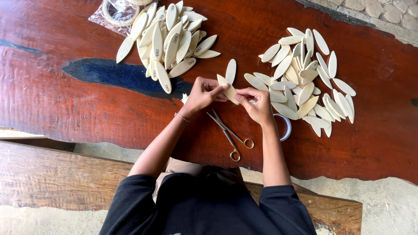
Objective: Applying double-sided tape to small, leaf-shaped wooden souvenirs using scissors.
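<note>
Held piece: a pale, flat, leaf-shaped wooden piece (228, 90), pointed at both ends, is held tilted just above the red-brown table (65, 104), between the two heaps.
Left heap: a pile of like pieces (167, 39), many marked with dark print, is seen on the table beyond the left hand.
Plastic bag: a clear bag (114, 15) lies at the far edge, touching the left heap; a pale ring is seen inside it.
Single piece: one piece (230, 70) lies alone just beyond the hands.
Scissors: gold-handled scissors (229, 132) lie open on the table, near the wrists.
Tape roll: a clear ring (286, 127) lies partly hidden behind the right wrist.
Right heap: a looser spread of plain pieces (307, 76) is laid out beyond the right hand.
Left hand: the left hand (203, 93) is curled, its fingertips pinching the near end of the held piece; a thin bracelet is worn at the wrist.
Right hand: the right hand (257, 104) is curled, thumb and forefinger pressed onto the same piece from the other side.
</note>
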